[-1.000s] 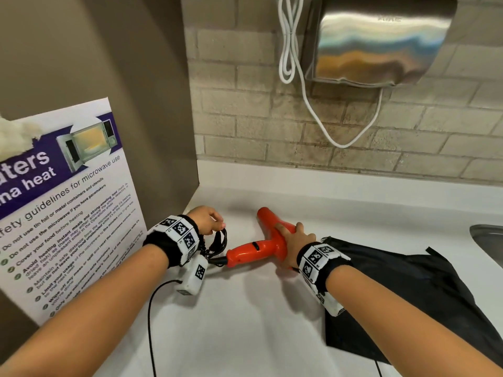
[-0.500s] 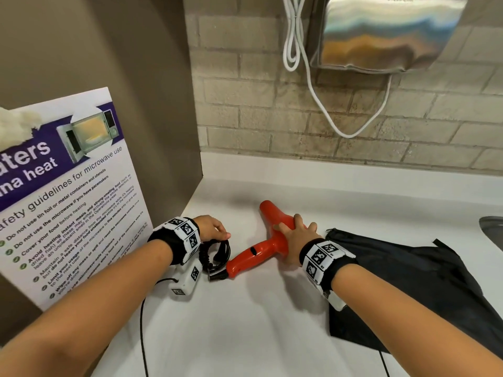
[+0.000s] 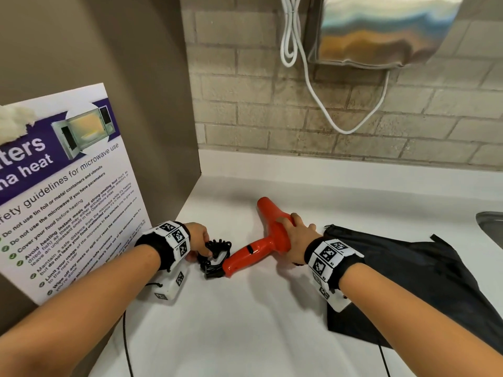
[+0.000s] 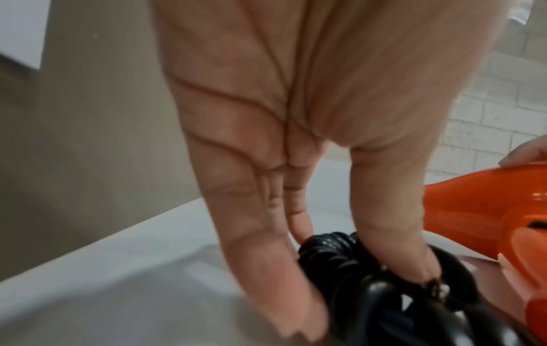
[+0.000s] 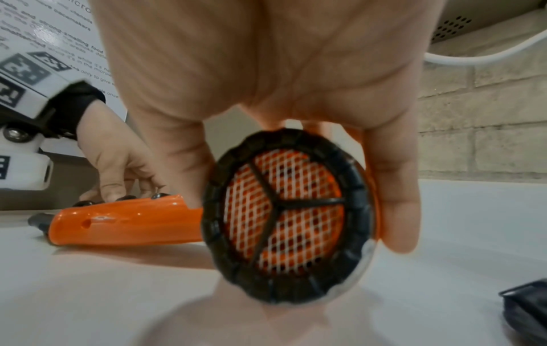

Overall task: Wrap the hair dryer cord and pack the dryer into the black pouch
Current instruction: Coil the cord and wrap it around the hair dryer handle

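Head view: since a second ago the orange hair dryer (image 3: 268, 235) has come down to lie on the white counter (image 3: 245, 317), right hand (image 3: 295, 236) clamped over its body, left hand (image 3: 198, 240) pinching the bunched black coiled cord (image 3: 215, 253) at the handle end, black pouch (image 3: 408, 268) flat just right, untouched. Left wrist view: thumb and fingers (image 4: 390, 234) pinch the cord (image 4: 334, 252) coils, so wrapping looks nearly finished. Right wrist view: right hand (image 5: 266, 82) grips the dryer (image 5: 284, 215) around its rear grille, handle flat on the counter; packing not yet begun.
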Demonstrator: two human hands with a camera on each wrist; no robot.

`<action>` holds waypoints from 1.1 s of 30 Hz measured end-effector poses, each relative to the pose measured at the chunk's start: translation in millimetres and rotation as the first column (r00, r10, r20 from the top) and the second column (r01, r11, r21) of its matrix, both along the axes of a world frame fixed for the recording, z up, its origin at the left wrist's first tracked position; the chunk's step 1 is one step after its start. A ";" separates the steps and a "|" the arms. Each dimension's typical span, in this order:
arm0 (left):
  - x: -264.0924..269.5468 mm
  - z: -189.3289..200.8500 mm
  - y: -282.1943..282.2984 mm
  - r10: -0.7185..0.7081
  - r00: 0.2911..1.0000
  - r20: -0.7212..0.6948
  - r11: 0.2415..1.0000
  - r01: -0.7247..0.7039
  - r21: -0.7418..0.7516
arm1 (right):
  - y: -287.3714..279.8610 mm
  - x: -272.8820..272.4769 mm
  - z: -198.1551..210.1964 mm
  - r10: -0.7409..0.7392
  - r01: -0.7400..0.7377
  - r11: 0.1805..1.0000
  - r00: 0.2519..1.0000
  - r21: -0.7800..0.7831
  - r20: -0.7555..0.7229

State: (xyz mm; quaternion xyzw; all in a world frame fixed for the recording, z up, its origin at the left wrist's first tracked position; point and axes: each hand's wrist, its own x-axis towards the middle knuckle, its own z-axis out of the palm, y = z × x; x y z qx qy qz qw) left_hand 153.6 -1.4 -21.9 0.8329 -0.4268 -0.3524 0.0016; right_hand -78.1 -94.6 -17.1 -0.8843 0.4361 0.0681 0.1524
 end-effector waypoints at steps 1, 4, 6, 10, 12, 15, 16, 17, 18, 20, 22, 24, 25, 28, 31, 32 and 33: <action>0.5 -0.7 0.1 0.001 1.000 0.003 1.000 -0.001 -0.005 | 0.7 -0.4 -0.2 0.002 -0.002 1.000 1.000 -0.005 0.009; 0.3 0.4 -0.5 -0.005 1.000 0.019 1.000 0.005 -0.006 | 1.9 0.2 0.4 0.011 -0.011 1.000 1.000 -0.010 0.012; -1.0 3.2 -1.5 -0.019 0.999 0.051 1.000 0.019 0.005 | 3.0 1.1 2.1 0.019 -0.019 1.000 1.000 -0.006 0.012; -6.0 11.1 -3.5 -0.178 0.957 0.229 0.983 0.163 0.084 | 6.3 1.8 1.9 -0.006 0.006 1.000 0.998 0.006 0.065; -7.6 12.6 -4.2 -0.235 0.935 0.265 0.970 0.209 0.123 | 8.3 4.1 0.3 -0.028 0.027 1.000 0.996 0.012 0.079; -7.6 10.4 -5.8 -0.265 0.918 0.296 0.964 0.242 0.113 | 10.0 10.9 0.2 -0.055 0.052 0.998 0.994 0.034 0.099; -7.4 9.9 -6.1 -0.260 0.917 0.302 0.965 0.244 0.091 | 10.4 13.7 0.4 -0.057 0.053 0.998 0.993 0.044 0.099; -7.5 9.1 -6.9 -0.254 0.921 0.295 0.967 0.246 0.062 | 11.1 16.0 0.8 -0.055 0.050 0.997 0.994 0.050 0.095; -8.3 8.7 -7.4 -0.240 0.934 0.264 0.970 0.240 0.033 | 11.9 18.4 0.8 -0.051 0.046 0.998 0.994 0.050 0.093; -11.7 7.4 -8.9 -0.203 0.961 0.189 0.977 0.210 -0.019 | 13.6 22.5 0.2 -0.040 0.036 0.999 0.995 0.039 0.095; -15.6 5.9 -11.4 -0.178 0.962 0.205 0.978 0.196 -0.071 | 15.3 26.3 -0.9 -0.030 0.027 0.999 0.995 0.032 0.098; -19.0 3.2 -14.5 -0.140 0.963 0.230 0.976 0.173 -0.130 | 16.6 29.5 -1.4 -0.022 0.020 0.999 0.995 0.028 0.092; -21.7 2.6 -15.5 -0.131 0.965 0.227 0.976 0.166 -0.143 | 17.2 30.5 -1.4 -0.020 0.017 0.999 0.996 0.026 0.088; -28.4 1.5 -18.3 -0.157 0.958 0.239 0.976 0.187 -0.109 | 18.4 30.7 -0.7 -0.016 0.014 1.000 0.996 0.021 0.087; -32.4 3.6 -18.5 -0.208 0.949 0.235 0.975 0.219 -0.021 | 19.1 30.1 -1.0 -0.029 0.026 0.999 0.994 0.028 0.110; -33.7 5.2 -18.0 -0.232 0.947 0.223 0.972 0.237 0.006 | 19.3 30.2 -1.2 -0.042 0.038 0.999 0.991 0.034 0.129; -34.7 6.5 -17.1 -0.245 0.948 0.204 0.969 0.245 0.024 | 19.8 30.3 -1.2 -0.056 0.051 0.998 0.988 0.040 0.146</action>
